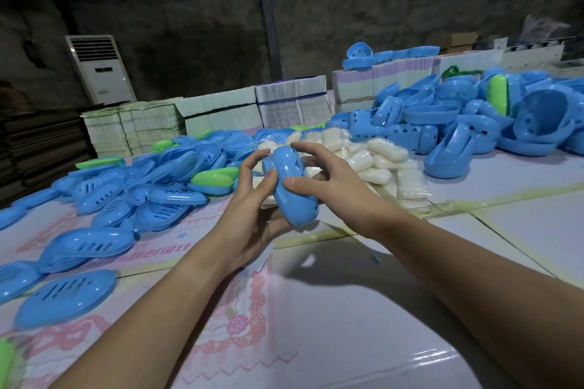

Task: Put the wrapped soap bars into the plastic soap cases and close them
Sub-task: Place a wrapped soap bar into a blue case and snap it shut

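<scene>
- Both hands grip one blue soap case (292, 186) above the table's middle: the left hand (252, 215) cups it from below with fingers curled round its left side, the right hand (319, 177) pinches its right side, thumb on the shell.
- Whether a bar sits inside the case cannot be seen; the shell hides it.
- Nearer, the table (316, 309) shows a pink-printed sheet, both forearms crossing it.
- Left, slotted blue lids (94, 199) lie scattered, the nearest ones cut off by the frame edge.
- Just behind the hands lies a heap of wrapped soap bars (373, 161), partly hidden by fingers.
- Far right, blue case halves (474, 123) pile up.
- Farthest, stacked cartons (221, 114) line the table's edge; their print is unreadable.
</scene>
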